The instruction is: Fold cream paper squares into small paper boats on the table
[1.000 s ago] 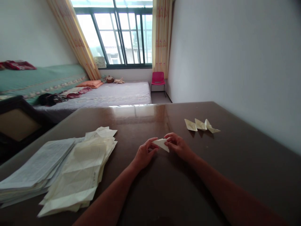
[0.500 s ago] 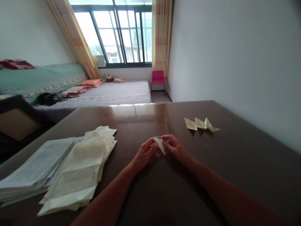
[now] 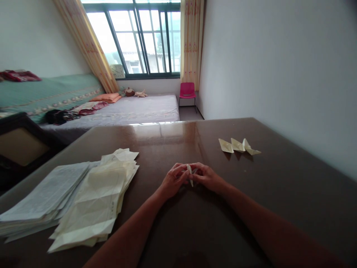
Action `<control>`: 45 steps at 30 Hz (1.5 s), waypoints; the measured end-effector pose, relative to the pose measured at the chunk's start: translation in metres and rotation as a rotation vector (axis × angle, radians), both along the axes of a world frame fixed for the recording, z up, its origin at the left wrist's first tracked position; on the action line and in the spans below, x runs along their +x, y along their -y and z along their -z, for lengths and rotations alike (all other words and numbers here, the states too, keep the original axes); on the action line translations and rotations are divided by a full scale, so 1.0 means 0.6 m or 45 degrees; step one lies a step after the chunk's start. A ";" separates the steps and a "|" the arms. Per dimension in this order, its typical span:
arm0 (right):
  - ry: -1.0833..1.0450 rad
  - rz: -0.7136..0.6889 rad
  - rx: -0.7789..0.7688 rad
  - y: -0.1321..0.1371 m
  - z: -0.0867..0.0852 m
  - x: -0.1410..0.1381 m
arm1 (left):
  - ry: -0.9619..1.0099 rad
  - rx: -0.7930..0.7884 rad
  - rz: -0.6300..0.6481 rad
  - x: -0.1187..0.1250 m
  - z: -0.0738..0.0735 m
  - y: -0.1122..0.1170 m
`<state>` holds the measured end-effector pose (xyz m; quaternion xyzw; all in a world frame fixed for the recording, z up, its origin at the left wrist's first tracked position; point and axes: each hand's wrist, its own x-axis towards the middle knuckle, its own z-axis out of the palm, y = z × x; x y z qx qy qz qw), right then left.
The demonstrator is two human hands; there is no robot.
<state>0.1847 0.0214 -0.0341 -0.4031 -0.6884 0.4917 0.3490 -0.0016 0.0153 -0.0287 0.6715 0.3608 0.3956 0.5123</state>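
Between both hands, over the middle of the brown table (image 3: pixel 167 145), is a small piece of folded cream paper (image 3: pixel 190 174), seen nearly edge-on. My left hand (image 3: pixel 174 179) pinches it from the left, fingers closed. From the other side my right hand (image 3: pixel 206 177) grips the same paper with thumb and fingertips. The fingers hide much of its shape. Farther back on the right stand folded paper boats (image 3: pixel 224 146), three in a row and touching or nearly so.
On the left lie a pile of creased cream sheets (image 3: pixel 96 201) and, partly under it, a stack of printed paper (image 3: pixel 47 195). Beyond the table are a bed (image 3: pixel 150 106), a pink chair (image 3: pixel 187 90) and a window. A white wall (image 3: pixel 279 74) runs along the right.
The folded paper has turned from showing a triangular face to nearly edge-on. Both hands have drawn closer together around it.
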 end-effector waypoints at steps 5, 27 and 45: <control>0.109 -0.066 0.155 0.005 -0.012 -0.005 | -0.158 0.199 -0.134 0.004 0.002 0.005; 0.710 0.191 0.609 -0.001 -0.001 0.012 | -0.945 0.650 -0.284 0.006 0.001 0.006; 0.855 -0.014 0.685 0.007 -0.030 0.035 | -1.149 0.817 0.075 -0.011 -0.028 0.032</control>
